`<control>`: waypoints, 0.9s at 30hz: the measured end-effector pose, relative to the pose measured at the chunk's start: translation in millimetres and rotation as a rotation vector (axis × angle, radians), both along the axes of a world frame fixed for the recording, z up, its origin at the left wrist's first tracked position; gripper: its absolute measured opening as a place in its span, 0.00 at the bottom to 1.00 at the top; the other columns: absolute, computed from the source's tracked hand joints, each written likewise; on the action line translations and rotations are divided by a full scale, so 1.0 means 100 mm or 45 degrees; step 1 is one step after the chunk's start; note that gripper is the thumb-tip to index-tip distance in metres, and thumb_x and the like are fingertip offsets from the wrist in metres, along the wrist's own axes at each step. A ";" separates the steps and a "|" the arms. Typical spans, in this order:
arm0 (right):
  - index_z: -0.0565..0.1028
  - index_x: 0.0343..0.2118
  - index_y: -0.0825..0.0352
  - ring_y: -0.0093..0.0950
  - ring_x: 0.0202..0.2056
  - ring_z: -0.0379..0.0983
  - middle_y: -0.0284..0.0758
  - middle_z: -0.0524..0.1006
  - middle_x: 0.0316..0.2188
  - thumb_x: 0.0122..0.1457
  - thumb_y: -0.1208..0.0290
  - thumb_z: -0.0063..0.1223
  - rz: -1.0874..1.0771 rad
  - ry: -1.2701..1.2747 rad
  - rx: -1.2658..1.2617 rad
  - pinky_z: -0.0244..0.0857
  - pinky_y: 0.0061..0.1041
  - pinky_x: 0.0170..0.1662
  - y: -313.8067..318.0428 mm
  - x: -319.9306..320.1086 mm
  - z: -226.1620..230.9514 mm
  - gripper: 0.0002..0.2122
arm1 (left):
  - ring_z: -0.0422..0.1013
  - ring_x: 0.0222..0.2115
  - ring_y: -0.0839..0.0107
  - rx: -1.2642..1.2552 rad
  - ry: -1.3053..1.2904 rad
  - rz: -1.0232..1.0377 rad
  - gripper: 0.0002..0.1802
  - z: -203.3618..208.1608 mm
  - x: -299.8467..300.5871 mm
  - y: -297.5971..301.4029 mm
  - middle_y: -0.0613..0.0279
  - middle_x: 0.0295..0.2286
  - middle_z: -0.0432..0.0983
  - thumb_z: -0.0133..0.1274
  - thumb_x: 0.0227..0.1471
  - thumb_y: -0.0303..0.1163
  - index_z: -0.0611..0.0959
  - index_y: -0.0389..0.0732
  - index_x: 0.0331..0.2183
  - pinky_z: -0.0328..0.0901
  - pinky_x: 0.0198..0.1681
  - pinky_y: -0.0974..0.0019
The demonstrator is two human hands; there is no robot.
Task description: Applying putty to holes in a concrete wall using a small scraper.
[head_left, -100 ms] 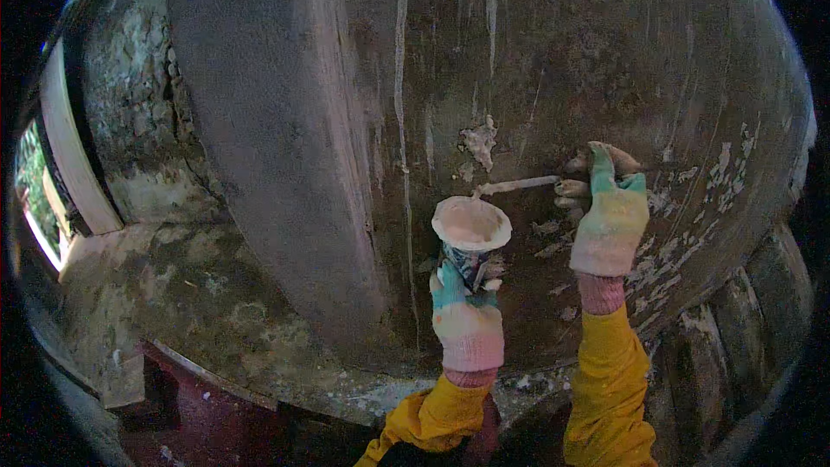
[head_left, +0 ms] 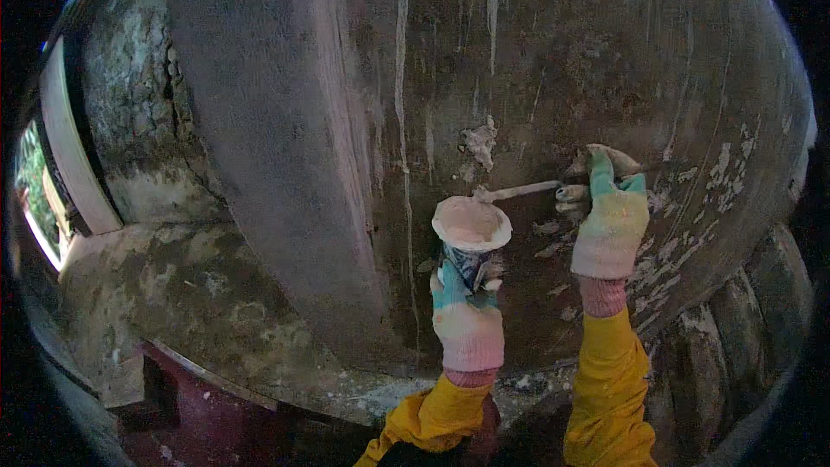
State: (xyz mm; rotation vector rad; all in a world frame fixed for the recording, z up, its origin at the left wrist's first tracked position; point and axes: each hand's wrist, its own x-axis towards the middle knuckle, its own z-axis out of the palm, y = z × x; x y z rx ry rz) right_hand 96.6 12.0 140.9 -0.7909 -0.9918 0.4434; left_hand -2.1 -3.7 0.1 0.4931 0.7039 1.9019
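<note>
My left hand [head_left: 468, 316], in a white, teal and pink knit glove, is closed around the lower part of a shallow white bowl-like cup [head_left: 442, 234]. Pale pinkish paste [head_left: 471, 221] lies inside it, and dark wrapping covers its underside. My right hand [head_left: 610, 216], gloved alike, grips a thin paste-smeared tool that looks like a small spatula [head_left: 529, 189]. Its tip, thick with paste, is at the cup's far rim. The fingers partly hide the tool's other end. Behind both hands is a large curved grey-brown surface [head_left: 536, 60], with a rough pale patch [head_left: 481, 143] above the cup.
Pale streaks and flaked patches [head_left: 726, 169] mark the surface at right. A stained ledge [head_left: 207, 285] runs along the lower left, above a dark red panel [head_left: 216, 415]. A cracked wall [head_left: 138, 78] and a bright opening [head_left: 39, 199] are at far left.
The spatula-like tool has dropped very slightly at the cup's rim, and my right hand has shifted a little with it. The left hand and cup are almost still.
</note>
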 end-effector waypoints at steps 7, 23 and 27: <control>0.69 0.40 0.68 0.17 0.19 0.70 0.34 0.75 0.27 0.60 0.69 0.49 0.009 -0.001 -0.082 0.64 0.15 0.20 -0.02 -0.01 0.02 0.10 | 0.71 0.35 0.51 0.012 0.010 -0.013 0.31 0.06 0.02 -0.02 0.48 0.40 0.69 0.62 0.37 0.26 0.70 0.36 0.46 0.68 0.36 0.58; 0.71 0.38 0.67 0.23 0.21 0.74 0.34 0.76 0.27 0.58 0.67 0.51 0.257 -0.014 0.075 0.68 0.18 0.20 0.11 0.14 -0.17 0.10 | 0.70 0.35 0.65 -0.024 0.248 0.103 0.13 0.10 0.07 -0.08 0.61 0.34 0.73 0.45 0.52 0.25 0.73 0.40 0.42 0.67 0.38 0.64; 0.71 0.38 0.68 0.23 0.21 0.73 0.34 0.75 0.26 0.58 0.66 0.52 0.154 0.012 0.031 0.68 0.18 0.20 0.18 0.09 -0.14 0.11 | 0.72 0.35 0.50 -0.073 0.829 0.281 0.32 0.04 0.01 -0.05 0.45 0.42 0.70 0.63 0.37 0.30 0.70 0.35 0.46 0.68 0.36 0.58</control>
